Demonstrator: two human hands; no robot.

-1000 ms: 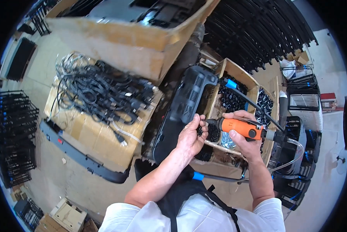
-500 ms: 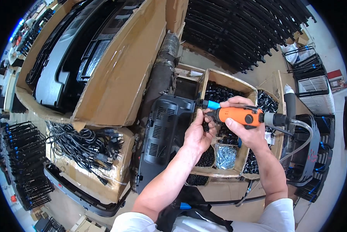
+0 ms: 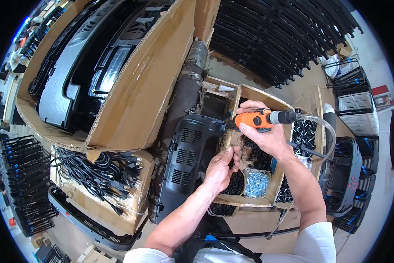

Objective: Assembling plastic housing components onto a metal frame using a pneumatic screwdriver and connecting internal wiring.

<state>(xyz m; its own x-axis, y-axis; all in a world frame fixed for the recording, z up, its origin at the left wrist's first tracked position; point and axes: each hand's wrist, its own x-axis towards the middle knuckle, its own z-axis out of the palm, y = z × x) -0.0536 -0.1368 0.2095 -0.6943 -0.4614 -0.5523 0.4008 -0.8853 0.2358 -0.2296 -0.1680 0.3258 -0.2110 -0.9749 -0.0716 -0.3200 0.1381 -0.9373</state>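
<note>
My right hand (image 3: 267,136) is wrapped round an orange power screwdriver (image 3: 248,119), held nearly level. Its nose points left, at the far right corner of a black vented plastic panel (image 3: 186,158). The contact between bit and panel is too small to make out. A clear hose (image 3: 326,122) curves from the tool's back end. My left hand (image 3: 221,168) is closed in a pinch just right of the panel, above the near left part of a wooden parts box (image 3: 273,199). What its fingers hold, if anything, is hidden. Below it lie small black screws (image 3: 233,184), beside silver screws (image 3: 257,183).
The panel lies against a worn, wrapped roll (image 3: 183,98). To the left stands a tall cardboard box (image 3: 144,79) of plastic covers, with coiled black cables (image 3: 96,168) nearer me. Black frames (image 3: 267,35) are stacked at the far side; more dark panels (image 3: 344,175) stand at right.
My right hand has brought the screwdriver left, to the panel's corner. My left hand has drawn away from the tool's nose, toward me. The blue piece near the nose is out of sight.
</note>
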